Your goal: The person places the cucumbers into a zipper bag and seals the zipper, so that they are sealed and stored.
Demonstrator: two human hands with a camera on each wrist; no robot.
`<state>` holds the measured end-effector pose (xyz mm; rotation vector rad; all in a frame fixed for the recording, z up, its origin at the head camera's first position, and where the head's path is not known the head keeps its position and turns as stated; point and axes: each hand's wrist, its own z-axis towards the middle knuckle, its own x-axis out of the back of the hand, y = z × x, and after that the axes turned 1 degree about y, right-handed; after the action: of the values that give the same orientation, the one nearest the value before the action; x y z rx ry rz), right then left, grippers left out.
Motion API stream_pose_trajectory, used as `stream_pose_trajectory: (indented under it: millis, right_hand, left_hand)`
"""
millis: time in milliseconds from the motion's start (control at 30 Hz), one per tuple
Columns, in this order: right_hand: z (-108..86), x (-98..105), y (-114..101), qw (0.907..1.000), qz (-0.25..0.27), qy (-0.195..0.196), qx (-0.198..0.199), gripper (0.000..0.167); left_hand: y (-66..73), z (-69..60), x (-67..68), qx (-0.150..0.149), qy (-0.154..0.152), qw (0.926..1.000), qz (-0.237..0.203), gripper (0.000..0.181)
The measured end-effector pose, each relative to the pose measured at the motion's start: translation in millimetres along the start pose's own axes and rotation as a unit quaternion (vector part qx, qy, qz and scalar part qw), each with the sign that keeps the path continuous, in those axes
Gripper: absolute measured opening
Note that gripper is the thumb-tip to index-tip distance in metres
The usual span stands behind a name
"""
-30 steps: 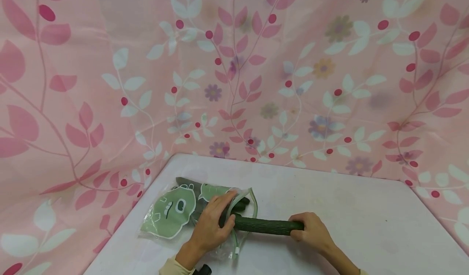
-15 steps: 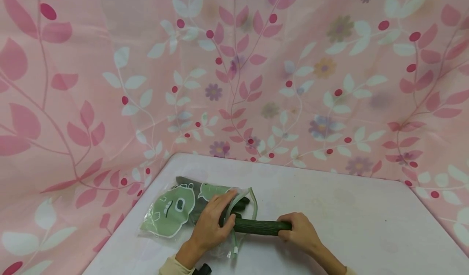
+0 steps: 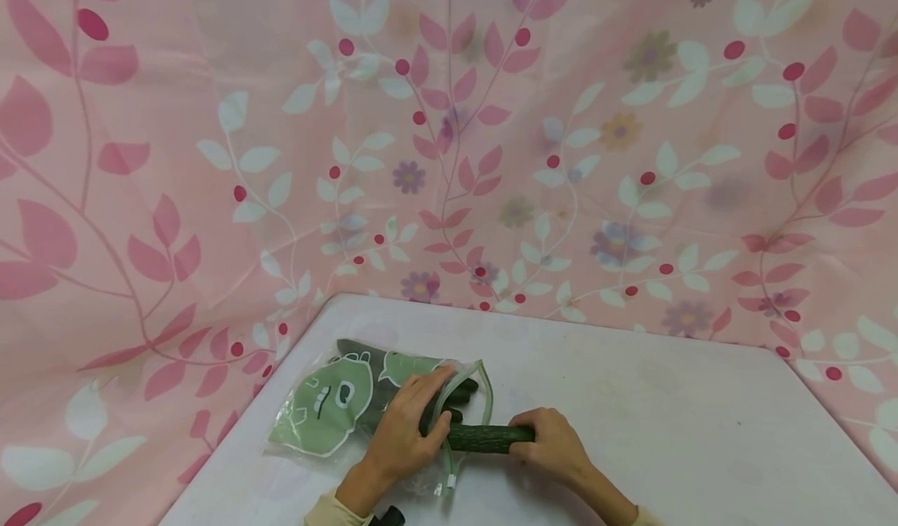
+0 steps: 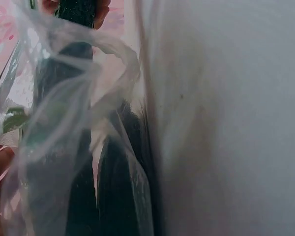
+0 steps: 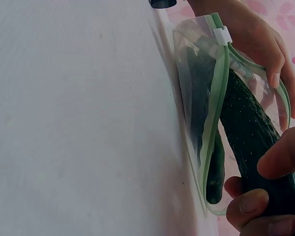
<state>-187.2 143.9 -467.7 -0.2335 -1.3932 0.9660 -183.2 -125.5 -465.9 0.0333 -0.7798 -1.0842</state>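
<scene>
A clear zip bag (image 3: 319,413) with green cartoon prints lies at the left of the table, its green-edged mouth facing right. Several dark green cucumbers lie inside; the end of one cucumber (image 5: 216,182) shows at the opening in the right wrist view. My left hand (image 3: 403,431) holds the bag at its mouth, fingers over the top and thumb at the near rim. My right hand (image 3: 550,440) grips the outer end of another cucumber (image 3: 487,438), which runs partway into the bag. Its inner end is hidden by the left hand and the film.
A white slider (image 5: 222,36) sits on the bag's zip edge. Near the left sleeve a small black object (image 3: 391,516) shows at the table's front. Behind the white table (image 3: 701,432) hangs a pink floral curtain (image 3: 449,160).
My right hand has moved left, pushing the cucumber deeper into the bag, so less of it sticks out. The left hand and the bag have stayed almost still.
</scene>
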Motion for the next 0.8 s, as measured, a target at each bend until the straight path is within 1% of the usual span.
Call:
stream_pose_trajectory:
  millis: [267, 367, 467, 567, 700, 733, 800]
  right_hand:
    - [6.6, -9, -7, 0.9997, 0.008, -0.024, 0.005, 0.019]
    - [7.2, -10, -6, 0.9994, 0.011, -0.027, 0.017, 0.02]
    - [8.7, -12, -2, 0.9985, 0.017, -0.035, 0.038, 0.02]
    - [9.4, -13, 2, 0.9961, 0.027, -0.062, 0.058, 0.024]
    - [7.8, -10, 6, 0.9916, 0.03, -0.105, 0.069, 0.033]
    - [7.3, -9, 7, 0.9906, 0.027, -0.113, 0.073, 0.035]
    - [6.1, -5, 8, 0.9885, -0.01, -0.116, 0.098, 0.035]
  left_hand:
    - [-0.6, 0.5, 1.0, 0.001, 0.003, 1.0, 0.009, 0.066]
    - [-1.0, 0.7, 0.8, -0.002, 0.002, 0.9999, 0.01, 0.065]
    - [-1.7, 0.7, 0.3, -0.003, 0.003, 0.9999, 0.011, 0.066]
    - [-2.3, -0.2, -0.2, -0.002, 0.005, 0.9999, 0.012, 0.066]
    - [-2.5, -1.3, -1.2, -0.001, 0.004, 0.9999, 0.01, 0.064]
    - [-2.5, -1.5, -1.5, -0.001, 0.003, 1.0, 0.009, 0.063]
    - [-2.3, -1.6, -1.8, 0.001, 0.002, 1.0, 0.008, 0.061]
